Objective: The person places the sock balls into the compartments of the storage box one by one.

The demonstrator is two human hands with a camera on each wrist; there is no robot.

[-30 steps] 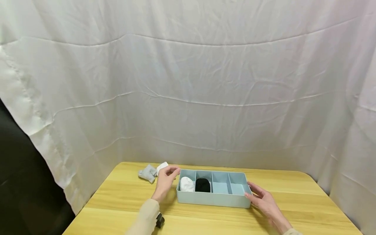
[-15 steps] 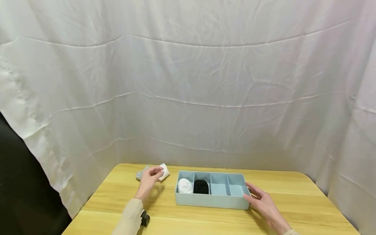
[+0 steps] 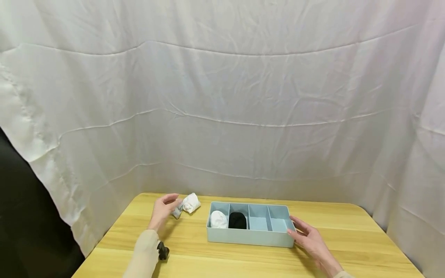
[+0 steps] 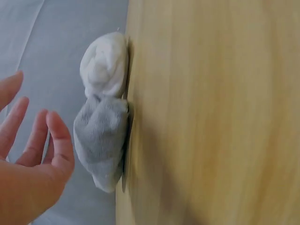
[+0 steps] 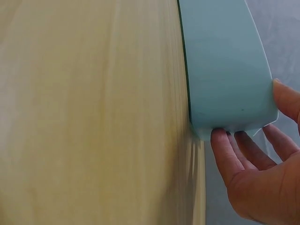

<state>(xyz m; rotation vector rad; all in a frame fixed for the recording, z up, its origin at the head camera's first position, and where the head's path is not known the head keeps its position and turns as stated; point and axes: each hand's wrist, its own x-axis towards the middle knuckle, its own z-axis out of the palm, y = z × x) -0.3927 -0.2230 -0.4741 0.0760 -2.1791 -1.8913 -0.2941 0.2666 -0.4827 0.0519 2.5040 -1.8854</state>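
In the head view my left hand [image 3: 163, 210] hovers over a grey balled sock [image 3: 177, 210], hiding part of it. The left wrist view has the fingers bent and apart, with a gap to the grey sock [image 4: 102, 140]; a white balled sock [image 4: 105, 65] lies against it. My right hand [image 3: 311, 239] holds the right end of a light blue divided box [image 3: 250, 236]. Its thumb sits on the rim and its fingertips press the end wall [image 5: 229, 70]. A white balled sock [image 3: 218, 219] fills the leftmost compartment, a black one [image 3: 238, 221] the second.
The two right compartments [image 3: 269, 218] hold nothing visible. Everything stands on a wooden table [image 3: 215, 262], with a pale curtain [image 3: 243, 116] hanging behind and at the sides. A black device [image 3: 162, 251] is strapped to the left wrist.
My left hand has moved left from beside the box's left end, past the white sock, to above the grey sock. The right hand has stayed on the box.
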